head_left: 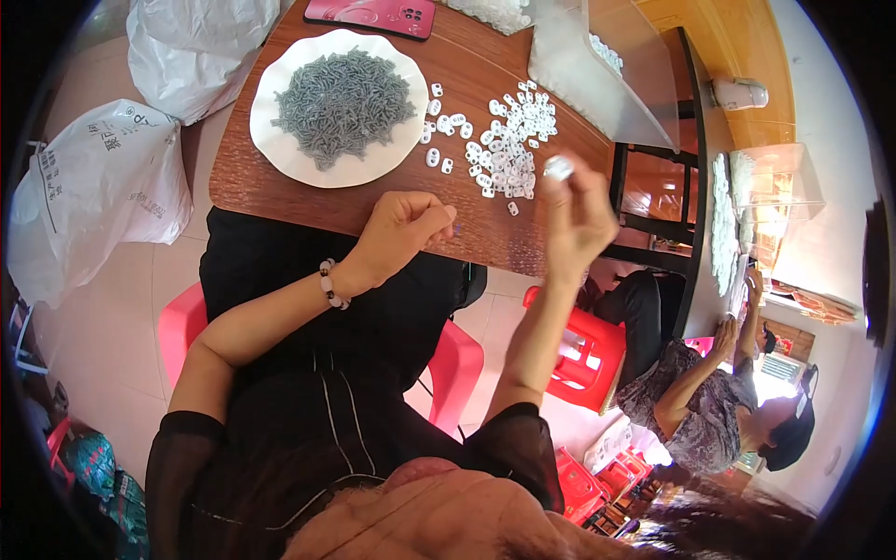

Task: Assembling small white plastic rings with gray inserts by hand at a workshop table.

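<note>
My right hand [579, 217] is raised over the table's near edge and pinches a small white plastic piece [558, 168] at its fingertips. My left hand [403, 229] is curled near the table edge, with something small and grey pinched at the fingertips, hard to make out. A white plate [280, 154] holds a heap of small grey parts [342, 101]. A loose pile of small white plastic pieces [506, 140] lies on the brown wooden table [485, 65] just beyond my hands.
A red phone [371, 15] lies at the table's far edge beside a clear plastic bag [597, 70]. White sacks [98, 191] stand on the floor at left. I sit on a red stool [182, 322]. At right another person [719, 401] works at a second table.
</note>
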### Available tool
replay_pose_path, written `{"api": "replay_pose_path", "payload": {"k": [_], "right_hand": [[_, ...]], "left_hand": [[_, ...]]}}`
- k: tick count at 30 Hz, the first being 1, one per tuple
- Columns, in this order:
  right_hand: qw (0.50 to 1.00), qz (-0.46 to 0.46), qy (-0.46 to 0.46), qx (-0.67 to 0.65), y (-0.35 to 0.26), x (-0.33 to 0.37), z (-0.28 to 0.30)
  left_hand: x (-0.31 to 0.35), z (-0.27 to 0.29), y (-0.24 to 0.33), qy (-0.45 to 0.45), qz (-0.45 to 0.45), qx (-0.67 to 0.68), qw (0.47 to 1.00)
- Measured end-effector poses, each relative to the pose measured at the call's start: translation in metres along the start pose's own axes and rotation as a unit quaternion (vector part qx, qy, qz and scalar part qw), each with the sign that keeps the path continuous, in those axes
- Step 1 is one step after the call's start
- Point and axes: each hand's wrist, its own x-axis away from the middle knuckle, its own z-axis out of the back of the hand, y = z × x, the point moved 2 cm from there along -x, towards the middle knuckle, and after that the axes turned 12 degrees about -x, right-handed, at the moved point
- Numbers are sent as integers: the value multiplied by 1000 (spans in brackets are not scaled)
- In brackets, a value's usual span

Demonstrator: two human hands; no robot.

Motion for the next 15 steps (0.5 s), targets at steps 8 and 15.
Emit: {"api": "replay_pose_path", "payload": {"k": [8,15], "right_hand": [[963,64,123,231,68,-152,72],[982,45,123,138,68,-102,30]], "left_hand": [[-2,-5,3,-24,5,2,1000],[-3,6,-2,-36,27,32,998]]}}
